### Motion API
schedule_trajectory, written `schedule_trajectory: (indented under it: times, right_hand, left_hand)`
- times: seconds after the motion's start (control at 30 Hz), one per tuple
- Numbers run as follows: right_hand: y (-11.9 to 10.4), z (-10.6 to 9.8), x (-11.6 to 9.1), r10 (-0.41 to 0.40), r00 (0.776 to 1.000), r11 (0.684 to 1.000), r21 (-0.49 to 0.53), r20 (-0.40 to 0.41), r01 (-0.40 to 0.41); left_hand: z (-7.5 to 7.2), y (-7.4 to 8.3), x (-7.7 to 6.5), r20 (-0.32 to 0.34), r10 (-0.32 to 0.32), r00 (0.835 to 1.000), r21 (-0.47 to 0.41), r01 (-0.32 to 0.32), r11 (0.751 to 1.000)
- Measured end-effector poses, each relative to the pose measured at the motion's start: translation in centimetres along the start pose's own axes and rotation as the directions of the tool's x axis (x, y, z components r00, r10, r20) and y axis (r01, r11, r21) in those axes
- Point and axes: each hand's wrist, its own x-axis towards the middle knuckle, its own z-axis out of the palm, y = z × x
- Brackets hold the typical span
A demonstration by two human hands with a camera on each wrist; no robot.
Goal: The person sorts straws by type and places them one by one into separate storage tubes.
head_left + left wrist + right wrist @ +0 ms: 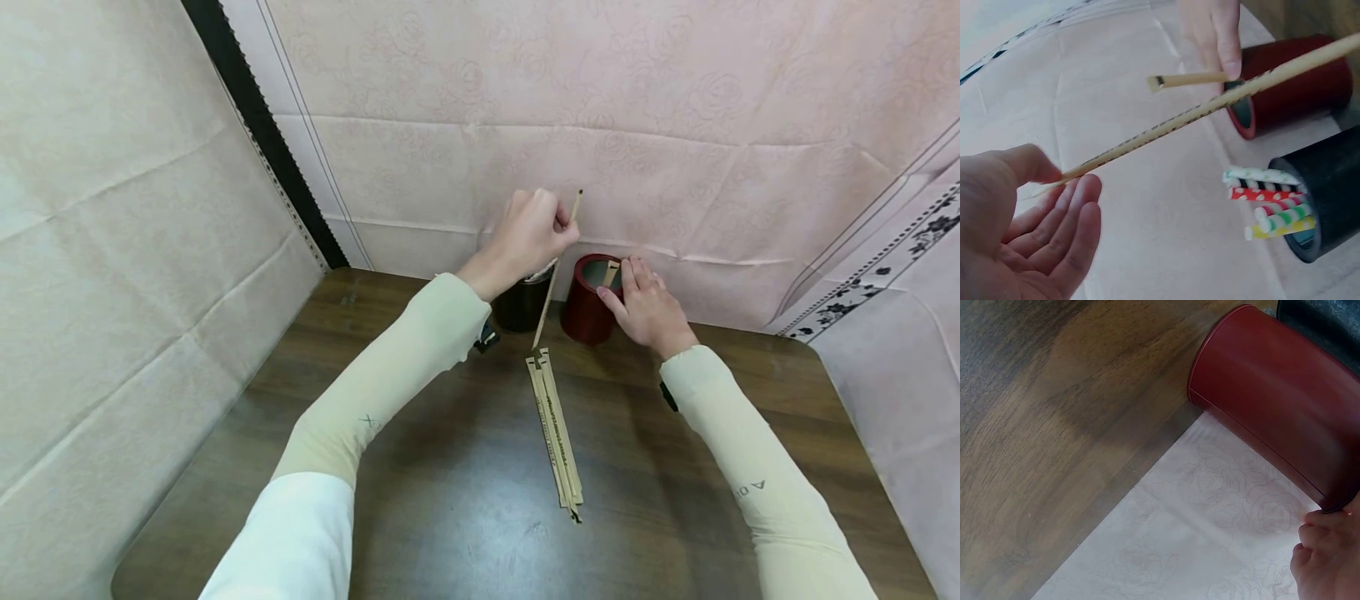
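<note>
My left hand (527,239) pinches a long, slim, tan paper-wrapped stick (1172,124) with dark print along it, between thumb and fingertips near one end. In the head view the stick slants down past the front of the red cup, its lower end near several similar tan wrapped sticks (555,429) lying on the table. The upright red cup (584,313) has my right hand (649,307) gripping its rim at the right. One tan wrapped stick (1188,80) stands in that cup and pokes out of its mouth.
Left of the red cup stands a black cup (1341,194) holding several patterned paper straws (1272,215). Both cups are near the back edge of the brown wooden table (465,467). A pale rose-patterned cloth (600,167) hangs right behind them.
</note>
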Motion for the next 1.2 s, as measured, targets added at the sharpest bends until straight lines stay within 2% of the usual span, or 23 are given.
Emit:
schedule_trajectory:
  times: [0.13,0.3,0.47,0.6,0.73,1.0,1.13,1.2]
  right_hand:
    - [0.0,0.0,0.0,0.004,1.0,1.0,-0.004,0.007,-0.004]
    - [-0.1,-0.2,0.0,0.012,1.0,1.0,-0.004,0.008,-0.012]
    - [-0.2,-0.2,0.0,0.013,1.0,1.0,-0.001,0.002,-0.013]
    - [-0.4,-0.2,-0.1,0.015,1.0,1.0,0.003,-0.004,-0.015]
    - [-0.4,-0.2,-0.1,0.013,1.0,1.0,0.0,-0.01,-0.013]
    - [-0.4,-0.2,-0.1,0.015,1.0,1.0,-0.001,-0.016,-0.015]
    - [-0.3,-0.1,-0.1,0.014,1.0,1.0,0.002,-0.018,-0.014]
    - [-0.3,0.0,-0.1,0.009,1.0,1.0,0.0,-0.023,-0.009]
  left_hand:
    - [-0.4,0.4,1.0,-0.078,0.005,0.997,-0.034,-0.008,0.999]
    - [-0.4,0.6,1.9,-0.144,-0.01,0.989,-0.096,-0.004,0.995]
    - [0.6,0.5,1.7,-0.235,0.003,0.972,-0.165,-0.042,0.985]
    - [1.9,0.4,1.2,-0.272,0.034,0.962,-0.17,-0.083,0.982]
    - [3.3,0.2,1.0,-0.273,0.052,0.961,-0.156,-0.098,0.983]
    - [6.5,-0.4,1.2,-0.212,0.048,0.976,-0.134,-0.077,0.988]
    - [7.5,-0.7,1.0,-0.151,0.036,0.988,-0.105,-0.053,0.993]
    - [7.7,-0.8,0.9,-0.096,0.021,0.995,-0.093,-0.03,0.995]
